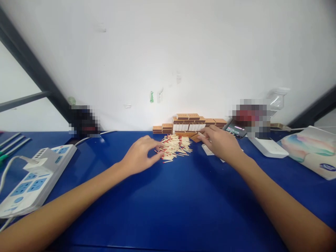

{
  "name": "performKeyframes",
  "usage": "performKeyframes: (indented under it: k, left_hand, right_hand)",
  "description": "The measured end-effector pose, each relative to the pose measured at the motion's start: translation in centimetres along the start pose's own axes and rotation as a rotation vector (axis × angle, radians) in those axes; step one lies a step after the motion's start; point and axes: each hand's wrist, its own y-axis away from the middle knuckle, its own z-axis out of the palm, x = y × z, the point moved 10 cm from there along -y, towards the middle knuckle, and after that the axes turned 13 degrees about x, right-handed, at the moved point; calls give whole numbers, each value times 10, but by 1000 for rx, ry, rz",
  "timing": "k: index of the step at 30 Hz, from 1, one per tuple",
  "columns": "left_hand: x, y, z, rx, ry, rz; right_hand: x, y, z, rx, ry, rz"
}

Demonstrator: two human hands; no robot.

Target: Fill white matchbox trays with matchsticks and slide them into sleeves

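A loose heap of red-tipped matches (174, 147) lies on the blue table. At its left edge is my left hand (143, 155), thumb and forefinger curved and apart, the fingertips by the nearest matches. To the right of the heap, my right hand (219, 141) has its thumb and fingers closed on a small matchbox (201, 135), mostly hidden by the fingers. A brown matchbox piece (194, 138) rests tilted just left of those fingertips. Under and beside my right hand lie white card pieces (207, 149). Behind the heap, brown matchboxes (187, 119) are stacked against the wall.
A white power strip (49, 175) with a plugged-in charger stands at the left. On the right are a phone (237, 128), a white box-shaped device (270, 147) and a tissue pack (312, 150). A clear bottle (278, 99) stands near the wall.
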Motion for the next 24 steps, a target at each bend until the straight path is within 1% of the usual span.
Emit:
performKeyframes:
  k: [2, 4, 6, 8, 10, 12, 16, 18, 21, 24]
  left_hand:
    - [12, 19, -4, -13, -22, 33]
    - [15, 31, -12, 32, -56, 52]
    - [15, 37, -17, 48, -146, 118]
    - [11, 37, -23, 73, -224, 178]
    - [5, 36, -25, 66, -263, 209]
    - [3, 36, -24, 42, -272, 230]
    - [8, 42, -18, -3, -259, 237]
    - [14, 46, -12, -49, -238, 242]
    - [24, 51, -4, -104, -203, 252]
    - [27, 52, -1, -133, -188, 233]
  right_hand:
    - [6, -2, -4, 16, 16, 50]
    - [12, -4, -11, 39, 10, 84]
    - [18, -5, -13, 12, -31, 80]
    - [24, -3, -7, -106, -83, 58]
    - [31, 3, 4, -252, -148, 40]
    - [38, 8, 10, -328, -212, 21]
    - [54, 12, 15, -332, -259, -17]
    - [59, 15, 20, -350, -274, -24]
    - [57, 17, 25, -373, -295, -37]
    - [52, 19, 27, -375, -290, -61]
